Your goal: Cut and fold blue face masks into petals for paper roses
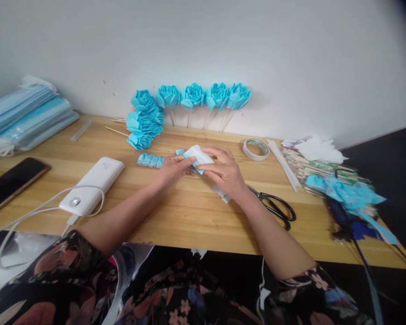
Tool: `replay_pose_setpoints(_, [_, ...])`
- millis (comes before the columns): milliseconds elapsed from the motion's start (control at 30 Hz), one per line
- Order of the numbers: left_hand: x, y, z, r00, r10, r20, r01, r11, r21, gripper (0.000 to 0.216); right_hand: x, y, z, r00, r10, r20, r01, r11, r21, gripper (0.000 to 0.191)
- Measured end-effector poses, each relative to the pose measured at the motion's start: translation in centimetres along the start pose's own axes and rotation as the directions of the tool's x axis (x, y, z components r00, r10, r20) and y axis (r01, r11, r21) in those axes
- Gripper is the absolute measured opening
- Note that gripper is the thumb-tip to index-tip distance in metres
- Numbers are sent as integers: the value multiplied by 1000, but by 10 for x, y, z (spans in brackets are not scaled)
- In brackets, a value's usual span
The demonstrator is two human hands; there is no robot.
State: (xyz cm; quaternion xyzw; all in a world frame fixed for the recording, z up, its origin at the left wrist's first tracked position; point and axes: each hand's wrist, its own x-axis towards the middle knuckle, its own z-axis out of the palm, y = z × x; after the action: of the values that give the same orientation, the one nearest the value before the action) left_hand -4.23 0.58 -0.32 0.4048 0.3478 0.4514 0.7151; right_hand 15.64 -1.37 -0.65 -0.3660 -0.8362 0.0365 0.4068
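Between my two hands is a small folded piece of blue-and-white sheet material (200,156), its white side facing up. My left hand (176,169) pinches its left edge, thumb on top. My right hand (224,168) grips the right side between thumb and fingers. Left of my left hand lies a row of folded light-blue pieces (150,160) on the wooden table. A small pale strip (222,194) lies under my right hand. Black-handled scissors (276,208) rest beside my right wrist, their blades partly hidden.
Blue handmade flowers on sticks (192,96) lean on the wall; more are stacked (144,119) to their left. A tape roll (256,149), glue sticks (284,164) and scraps (345,189) lie right. Left are a power bank (96,180), phone (15,183) and face masks (30,115).
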Motion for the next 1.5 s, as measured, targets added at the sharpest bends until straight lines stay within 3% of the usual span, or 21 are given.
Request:
replay_pose_setpoints(400, [-2, 1, 1, 999, 0, 47, 0, 1000, -5, 35, 1, -1, -1, 998, 42, -38, -40, 997, 59, 14])
replay_pose_setpoints(600, [-1, 1, 1, 1000, -6, 16, 6, 999, 37, 30, 1, -5, -1, 985, 166, -54, -155, 972, 174, 9])
replay_pose_setpoints(700, [-2, 1, 1, 1000, -14, 19, 13, 996, 83, 30, 0, -6, 3, 948, 311, -73, -267, 897, 352, 5])
replay_pose_setpoints(800, [-3, -1, 1, 999, 5, 47, -11, 991, 135, 31, 0, -6, 6, 877, 481, -9, -405, 748, 525, 12])
replay_pose_setpoints(900, [-3, -2, 1, 998, 27, 59, -37, 983, 181, 30, 0, -6, 7, 811, 581, 69, -509, 643, 573, 21])
replay_pose_setpoints(967, [-2, -3, 1, 999, 29, 46, -38, 981, 188, 28, -1, -7, 7, 797, 597, 91, -533, 626, 569, 23])
replay_pose_setpoints(1100, [0, -1, 1, 1000, 8, 8, -9, 991, 134, 26, -1, -8, 4, 867, 493, 69, -462, 746, 479, 21])
replay_pose_setpoints(1200, [0, 2, 1, 1000, -16, 13, 15, 997, 73, 25, 0, -10, 2, 941, 337, 35, -330, 884, 330, 45])
replay_pose_setpoints(1300, [-1, 4, 2, 999, -44, 5, 43, 998, 40, 23, 0, -8, 1, 976, 218, 14, -217, 960, 176, 55])
replay_pose_setpoints(1500, [-2, 3, 3, 998, -57, -20, 58, 997, 54, 23, -2, -2, 1, 996, 93, 3, -92, 988, 127, 37])
